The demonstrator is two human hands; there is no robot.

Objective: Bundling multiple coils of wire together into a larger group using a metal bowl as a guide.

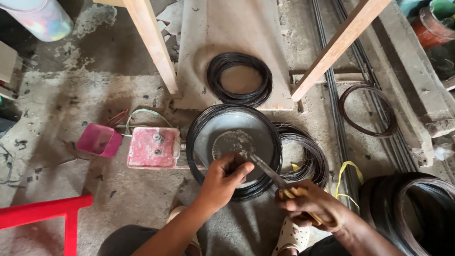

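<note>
Lying on floor: a rough concrete floor (pixel 71 99) is seen from above, carrying everything; no desk is present.
Wooden frame: two pale slanted legs (pixel 154 45) are seen rising toward the top edge, with a flat grey slab (pixel 227 28) laid between them.
Big coil at bottom right corner: a thick bundle of dark wire (pixel 417 208) is cut off by the right and bottom edges.
Central wire coil: a large ring of black wire (pixel 199 137) is laid on the floor at the middle, with a round grey patch shown inside it; this is the coil being handled.
Smaller coils: one black coil (pixel 258 92) is set on the slab above the central coil; another (pixel 313 156) is tucked just beside its right rim; a thin brownish ring (pixel 348 118) is laid well apart, toward the right edge.
Red box: a worn red block (pixel 147 151) with two metal studs is placed touching the central coil's left side.
Red bar: a bright red frame (pixel 42 211) is seen at the bottom left corner.
Pink tub: a small pink container (pixel 99 141) is set just left of the red box.
Left hand: the left hand (pixel 222 180) is curled closed over the near rim of the central coil; what lies inside the fist cannot be told.
Right hand: the right hand (pixel 315 204) is clenched on yellow-handled pliers (pixel 270 171), whose metal nose is pointed at the left hand.
</note>
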